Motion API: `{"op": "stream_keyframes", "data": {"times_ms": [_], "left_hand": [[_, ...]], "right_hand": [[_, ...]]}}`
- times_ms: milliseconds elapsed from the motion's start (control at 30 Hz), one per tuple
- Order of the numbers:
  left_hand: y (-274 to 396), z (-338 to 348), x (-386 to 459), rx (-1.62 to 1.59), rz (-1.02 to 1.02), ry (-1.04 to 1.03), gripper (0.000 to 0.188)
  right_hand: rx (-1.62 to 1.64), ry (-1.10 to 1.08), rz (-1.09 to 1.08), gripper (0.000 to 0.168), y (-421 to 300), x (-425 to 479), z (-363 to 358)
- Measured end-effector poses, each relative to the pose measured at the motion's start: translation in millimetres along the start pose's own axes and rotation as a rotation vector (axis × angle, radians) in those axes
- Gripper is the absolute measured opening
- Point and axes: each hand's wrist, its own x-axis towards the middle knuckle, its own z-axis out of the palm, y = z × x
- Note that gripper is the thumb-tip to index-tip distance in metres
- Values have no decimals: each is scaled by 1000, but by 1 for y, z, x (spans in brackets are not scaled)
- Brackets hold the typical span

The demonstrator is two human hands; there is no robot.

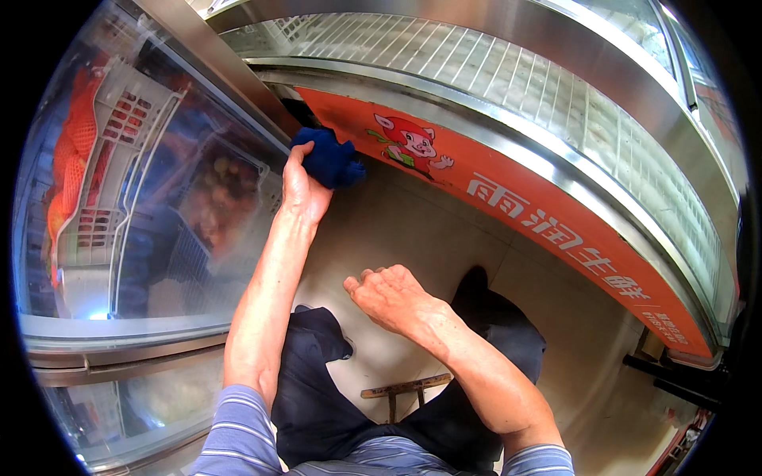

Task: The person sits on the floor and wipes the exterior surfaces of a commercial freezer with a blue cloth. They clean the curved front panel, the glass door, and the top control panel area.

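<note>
A bunched dark blue cloth (331,158) is gripped in my left hand (306,193), which is stretched out near the metal frame (238,77) of a glass-fronted cabinet. The cloth is near the left end of an orange panel (524,196) on the base of a display case. My right hand (390,294) hangs above the floor between my knees, its fingers curled. I see nothing in it, though the palm faces away from me.
Behind the glass door (161,262) at left are a plastic crate (98,178), orange netting (74,160) and blurred produce. Wire racks (452,59) line the display case. A wooden stool (405,387) shows between my legs. Tiled floor (417,220) lies below.
</note>
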Motion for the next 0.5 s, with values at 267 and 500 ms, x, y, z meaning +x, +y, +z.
{"op": "stream_keyframes", "data": {"times_ms": [267,500], "left_hand": [[0,-1,19,24,85,-3,28],[-5,6,59,791,952,430,58]], "right_hand": [[15,34,-1,14,2,-3,-1],[24,28,-11,13,-4,-2,-4]]}}
